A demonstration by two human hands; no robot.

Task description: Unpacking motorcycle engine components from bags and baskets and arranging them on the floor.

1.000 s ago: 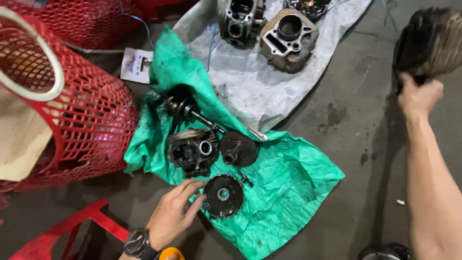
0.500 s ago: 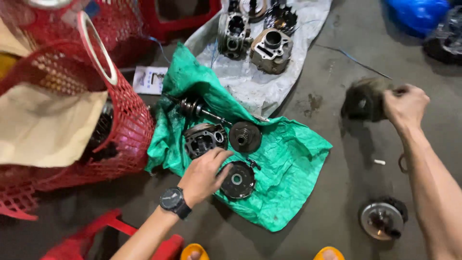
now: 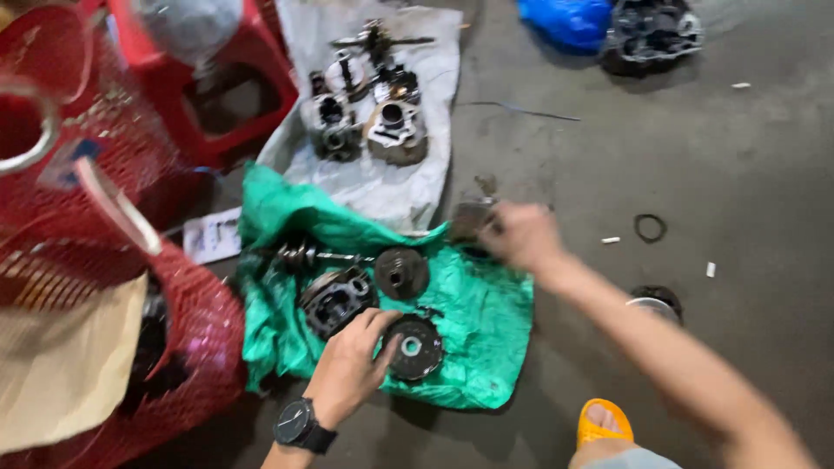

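Round disc part [image 3: 413,347] under left hand's [image 3: 349,369] loose grip; right hand [image 3: 519,234] clasps blurred dark part [image 3: 473,217].

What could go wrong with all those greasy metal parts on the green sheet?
The right hand holds a dark part above the edge of the green sheet; the picture is blurred there, so the grip looks hard to trust, and the part might drop onto the round disc. The left hand rests on another round part; oily fingers could slip. A foot in a yellow sandal sits close by, so a rolling piece might hit toes.
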